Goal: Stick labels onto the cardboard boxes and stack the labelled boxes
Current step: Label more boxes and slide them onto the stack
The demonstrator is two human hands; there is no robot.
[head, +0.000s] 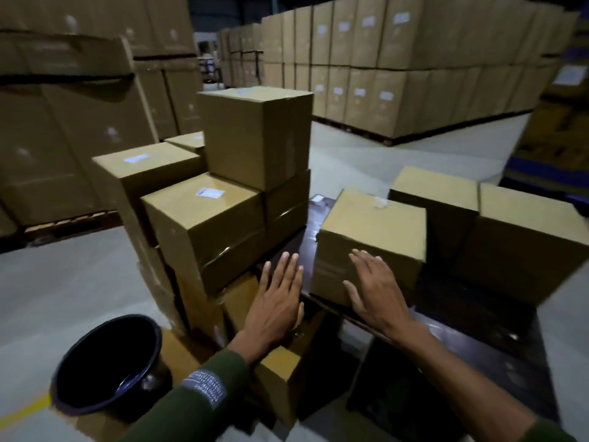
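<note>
Fingers [361, 261] straight on both hands [277, 301] – holding nothing, reaching at lower centre for the box [369, 244], probably to lift it toward the stack [223, 199].

The boxes [371, 240] are plain brown cardboard, matt, with clear glossy tape along some seams. Small white paper labels [208, 193] sit on a few lids. The table [446, 314] has a dark, smooth top with a slight sheen. The bucket [108, 362] is black glossy plastic. The sleeve [204, 387] is green knitted cloth. The floor [63, 282] is pale, smooth concrete.
</note>
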